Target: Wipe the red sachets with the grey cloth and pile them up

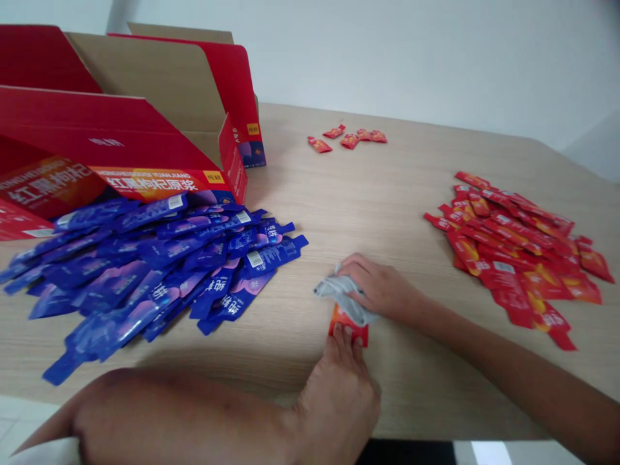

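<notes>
A small red and orange pouch (357,330) lies flat on the table near the front edge. My left hand (339,381) presses its lower end down with the fingertips, held close together. My right hand (375,284) is closed around a crumpled light grey cloth (341,289), which rests over the upper part of this pouch and hides it.
Several blue pouches (194,245) are heaped at the left, before open red cartons (169,145). At the right lies a pile of red pouches (508,232). Several more small red pouches (349,140) lie at the back of the wooden table (378,200), near the wall.
</notes>
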{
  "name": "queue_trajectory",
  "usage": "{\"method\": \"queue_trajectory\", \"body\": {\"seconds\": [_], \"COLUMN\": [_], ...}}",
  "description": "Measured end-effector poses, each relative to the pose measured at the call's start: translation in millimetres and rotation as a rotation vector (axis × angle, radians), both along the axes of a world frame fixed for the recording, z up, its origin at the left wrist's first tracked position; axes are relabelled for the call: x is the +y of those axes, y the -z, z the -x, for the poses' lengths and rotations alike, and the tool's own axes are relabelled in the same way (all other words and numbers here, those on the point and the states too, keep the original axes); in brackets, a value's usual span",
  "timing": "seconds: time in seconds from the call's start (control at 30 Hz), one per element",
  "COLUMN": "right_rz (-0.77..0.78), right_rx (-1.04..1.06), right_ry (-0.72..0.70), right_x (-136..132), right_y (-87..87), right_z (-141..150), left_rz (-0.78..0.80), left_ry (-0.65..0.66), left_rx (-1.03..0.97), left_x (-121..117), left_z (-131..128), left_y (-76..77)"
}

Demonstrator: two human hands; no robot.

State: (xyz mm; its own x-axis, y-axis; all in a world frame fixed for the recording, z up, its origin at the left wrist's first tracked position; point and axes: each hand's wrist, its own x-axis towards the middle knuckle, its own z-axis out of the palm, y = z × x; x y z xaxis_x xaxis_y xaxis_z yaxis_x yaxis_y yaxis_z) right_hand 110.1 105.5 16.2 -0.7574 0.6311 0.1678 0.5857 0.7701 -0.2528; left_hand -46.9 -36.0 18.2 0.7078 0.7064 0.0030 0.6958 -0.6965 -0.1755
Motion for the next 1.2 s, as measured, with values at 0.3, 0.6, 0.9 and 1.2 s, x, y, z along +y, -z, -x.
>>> {"method": "queue_trajectory", "body": {"seconds": [0.3, 0.6, 0.9, 1.2], "right_rz": [-0.040, -0.065, -0.003, -0.094], "right_rx": [0.142, 0.084, 0.022, 0.119], "right_ry": [-0.012, 0.185, -0.090, 0.176], "right_x": [-29.3, 27.7, -28.0, 13.6], "right_y": [-15.5, -12.1, 0.4, -25.7], "right_z": [-2.4, -9.4, 0.8, -11.8], "left_rz": [0.114, -0.016, 0.112, -0.026], "left_ry": [0.034, -0.007, 0.020, 0.027], "left_rx": [0.047, 0.009, 0.042, -0.013], "left_x": [5.1, 10.2, 11.5, 12.1], "left_z": [-1.5, -2.1, -0.9, -0.2], "left_y": [-7.2, 1.8, -8.8, 2.0]}}
